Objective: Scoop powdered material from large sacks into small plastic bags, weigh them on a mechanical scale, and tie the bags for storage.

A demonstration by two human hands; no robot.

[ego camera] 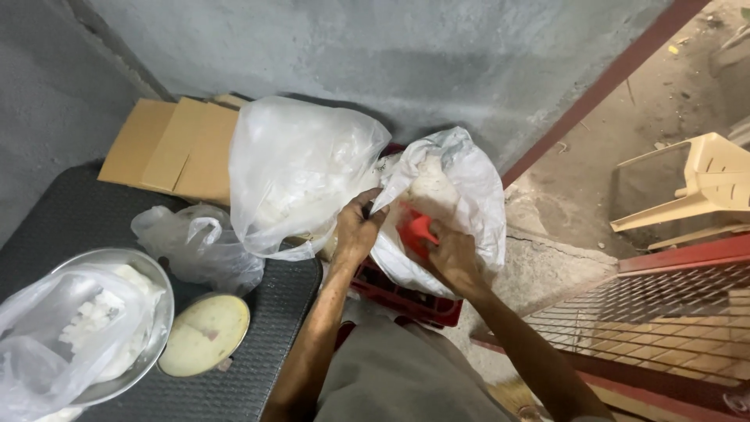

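Left hand fingers pinch rim of white plastic bag; right hand fingers grip red scoop inside bag, above red crate.

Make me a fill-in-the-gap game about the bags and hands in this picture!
The right hand holds a scoop coloured ____.
The left hand pinches the rim of a white plastic ____.
The crate under that bag is coloured ____.
The cardboard leans against the ____.

Missing words: red; bag; red; wall
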